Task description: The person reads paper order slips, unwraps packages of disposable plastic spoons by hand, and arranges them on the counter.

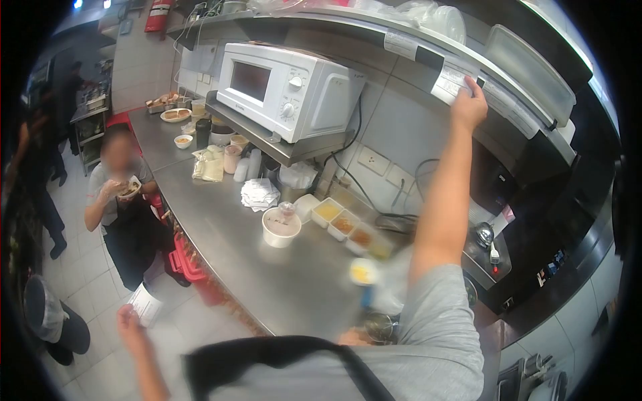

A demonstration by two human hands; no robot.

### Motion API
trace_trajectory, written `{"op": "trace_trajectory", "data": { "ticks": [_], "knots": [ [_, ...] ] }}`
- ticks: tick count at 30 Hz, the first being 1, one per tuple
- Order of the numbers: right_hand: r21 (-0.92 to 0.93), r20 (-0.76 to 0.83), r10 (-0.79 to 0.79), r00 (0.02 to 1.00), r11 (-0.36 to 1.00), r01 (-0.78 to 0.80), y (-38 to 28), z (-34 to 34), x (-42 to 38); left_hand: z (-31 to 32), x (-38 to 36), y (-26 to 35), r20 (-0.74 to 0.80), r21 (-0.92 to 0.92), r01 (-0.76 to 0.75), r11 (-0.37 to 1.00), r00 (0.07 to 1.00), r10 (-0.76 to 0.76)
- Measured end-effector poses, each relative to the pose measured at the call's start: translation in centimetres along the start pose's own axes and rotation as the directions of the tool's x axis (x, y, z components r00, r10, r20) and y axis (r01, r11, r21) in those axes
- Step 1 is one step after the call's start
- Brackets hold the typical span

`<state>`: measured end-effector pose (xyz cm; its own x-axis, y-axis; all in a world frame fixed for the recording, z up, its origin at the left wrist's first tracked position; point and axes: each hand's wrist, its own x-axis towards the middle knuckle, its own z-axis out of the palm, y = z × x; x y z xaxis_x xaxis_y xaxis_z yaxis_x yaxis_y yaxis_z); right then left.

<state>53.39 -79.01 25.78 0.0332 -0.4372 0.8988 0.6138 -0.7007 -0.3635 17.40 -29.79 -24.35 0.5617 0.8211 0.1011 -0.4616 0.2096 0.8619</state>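
Note:
My left hand (136, 332) is low on the left over the floor, its fingers closed on a white printed paper slip (146, 305). My right hand (471, 107) reaches up to the front edge of the overhead shelf (358, 20). Thumb and fingers there are on another white printed order slip (449, 81), which hangs at the shelf edge. More printed slips (511, 110) line the edge to the right, and one slip (400, 44) is to the left. On the counter below stands a lidded white tub (281, 227) with a small clear cup (286, 210) on top.
A white microwave (284, 87) sits on a raised metal shelf. Food containers (344, 226), a stack of papers (259, 194) and a blurred bowl of yellow food (363, 271) are on the steel counter (200, 220). A seated person (124, 200) holds a bowl; a bin (57, 321) stands on the floor.

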Motion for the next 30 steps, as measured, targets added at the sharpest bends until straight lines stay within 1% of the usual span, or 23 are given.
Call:
{"op": "trace_trajectory", "data": {
  "ticks": [3, 6, 9, 11, 12, 13, 14, 15, 16, 17, 18, 19, 20, 21, 22, 23, 25, 26, 28, 30],
  "knots": [
    [0.037, 0.058, 0.022, 0.998, 0.999, -0.024, 0.0, -1.3, 0.1, 0.3, 0.5, 0.1, 0.047, -0.016, -0.009, 1.0, 0.999, 0.009],
    [0.012, 0.058, 0.0, 0.998, 1.0, -0.001, -0.2, -1.0, 0.6, 1.1, 0.4, 1.0, 0.06, 0.003, -0.004, 1.0, 0.998, 0.004],
    [-0.044, 0.012, 0.011, 1.0, 0.999, -0.011, -1.1, 0.0, 1.4, 1.1, 0.5, 1.0, 0.042, 0.032, -0.011, 0.999, 0.999, 0.01],
    [-0.096, -0.054, -0.179, 0.982, 0.98, 0.174, 2.1, 1.7, 3.5, 0.4, 0.8, 0.2, 0.005, 0.046, -0.026, 0.999, 1.0, 0.026],
    [-0.165, -0.103, -0.293, 0.951, 0.948, 0.274, 3.7, 1.6, 4.5, -0.1, 1.1, -0.4, -0.034, 0.057, -0.033, 0.998, 0.999, 0.035],
    [-0.219, -0.133, -0.397, 0.908, 0.906, 0.363, 1.9, 1.6, 3.3, 0.0, 1.0, -0.3, -0.066, 0.05, -0.02, 0.999, 0.998, 0.023],
    [-0.222, -0.091, -0.344, 0.935, 0.922, 0.318, 0.0, 0.4, 1.6, 0.0, 0.6, -0.2, -0.079, 0.055, -0.057, 0.997, 0.995, 0.061],
    [-0.318, -0.147, -0.417, 0.897, 0.879, 0.356, -0.5, 0.2, 0.4, 1.4, -0.2, 1.6, -0.073, 0.07, -0.052, 0.996, 0.996, 0.057],
    [-0.304, -0.163, -0.556, 0.815, 0.815, 0.494, -0.2, 0.0, -0.5, 2.0, -0.7, 2.7, -0.062, 0.052, -0.048, 0.997, 0.997, 0.051],
    [-0.301, -0.168, -0.678, 0.716, 0.726, 0.618, 0.9, 0.2, -0.6, 2.1, -0.9, 3.5, -0.111, 0.101, 0.0, 0.995, 0.994, 0.011],
    [-0.219, -0.199, -0.692, 0.694, 0.722, 0.656, 0.3, 0.8, -2.9, 2.1, -1.2, 4.1, -0.091, 0.022, -0.055, 0.998, 0.994, 0.057],
    [-0.036, -0.229, -0.587, 0.777, 0.803, 0.595, -2.1, 0.2, -7.2, 1.7, -1.4, 4.7, -0.088, -0.02, -0.053, 0.998, 0.995, 0.051],
    [0.155, -0.211, -0.46, 0.862, 0.855, 0.494, -4.6, -0.8, -11.8, 2.0, -2.1, 6.0, -0.104, -0.062, -0.061, 0.996, 0.993, 0.054],
    [0.289, -0.166, -0.378, 0.911, 0.864, 0.412, -6.2, -1.4, -15.2, 2.2, -2.8, 7.3, -0.11, -0.107, -0.078, 0.991, 0.992, 0.066],
    [0.383, -0.105, -0.323, 0.94, 0.86, 0.338, -7.3, -2.4, -18.2, 1.8, -3.4, 7.9, -0.123, -0.096, -0.087, 0.992, 0.99, 0.075],
    [0.508, -0.009, -0.31, 0.951, 0.817, 0.272, -8.4, -2.8, -21.0, 1.1, -3.9, 8.5, -0.128, -0.086, -0.094, 0.992, 0.988, 0.083],
    [0.565, 0.131, -0.248, 0.96, 0.814, 0.133, -10.1, -3.2, -25.4, -0.2, -5.2, 9.5, -0.149, -0.045, -0.093, 0.995, 0.985, 0.085],
    [0.583, 0.203, -0.23, 0.952, 0.81, 0.071, -9.8, -2.6, -26.5, -0.2, -5.9, 10.1, -0.154, -0.021, -0.086, 0.996, 0.985, 0.082],
    [0.596, 0.331, -0.204, 0.921, 0.802, -0.036, -10.0, -2.2, -28.9, -1.6, -7.4, 10.8, -0.202, 0.026, -0.089, 0.996, 0.975, 0.092],
    [0.567, 0.446, -0.183, 0.876, 0.815, -0.119, -10.6, -1.9, -31.0, -2.6, -8.2, 11.9, -0.245, 0.051, -0.076, 0.996, 0.966, 0.086]
  ]
}}
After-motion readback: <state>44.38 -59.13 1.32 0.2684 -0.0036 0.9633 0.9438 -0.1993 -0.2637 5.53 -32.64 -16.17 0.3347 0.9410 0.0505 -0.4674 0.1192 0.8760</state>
